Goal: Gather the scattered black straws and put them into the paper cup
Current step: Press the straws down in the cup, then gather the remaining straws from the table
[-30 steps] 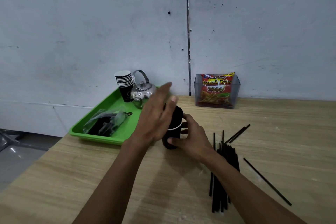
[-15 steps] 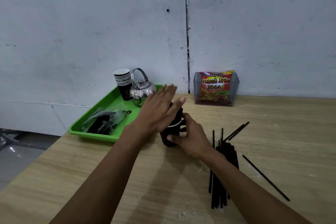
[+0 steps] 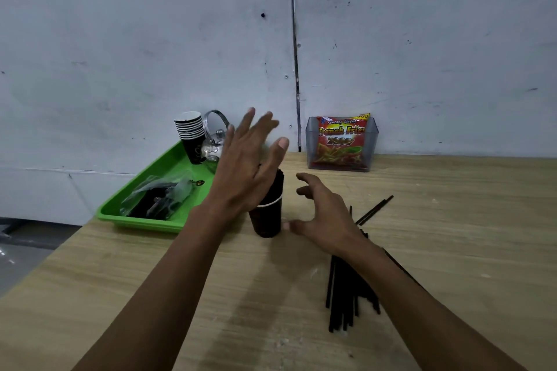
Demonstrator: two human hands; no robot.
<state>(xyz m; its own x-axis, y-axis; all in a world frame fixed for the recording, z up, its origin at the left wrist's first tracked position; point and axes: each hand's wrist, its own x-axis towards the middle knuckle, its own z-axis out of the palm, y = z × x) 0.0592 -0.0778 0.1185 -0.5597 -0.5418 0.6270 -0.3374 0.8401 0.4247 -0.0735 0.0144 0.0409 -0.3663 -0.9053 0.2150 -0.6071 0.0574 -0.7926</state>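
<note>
A black paper cup [image 3: 266, 220] with a white rim stands upright on the wooden table, a bundle of black straws [image 3: 278, 185] sticking up out of it. My left hand [image 3: 245, 170] hovers flat over the straw tops, fingers spread, holding nothing. Just right of the cup, my right hand [image 3: 324, 220] is open, its thumb close to the cup's base without gripping. A pile of loose black straws [image 3: 346, 295] lies on the table under my right forearm. Two more straws [image 3: 375, 209] lie further back on the right.
A green tray [image 3: 177, 166] at the back left holds a stack of black paper cups [image 3: 190, 135], a steel kettle [image 3: 214, 141] and a plastic bag of black items [image 3: 159, 199]. A clear box with a snack packet [image 3: 340, 143] stands against the wall.
My right hand has let go of the cup and opened, drawing slightly to the right. My left hand has lifted off the straw tops with fingers spread.
</note>
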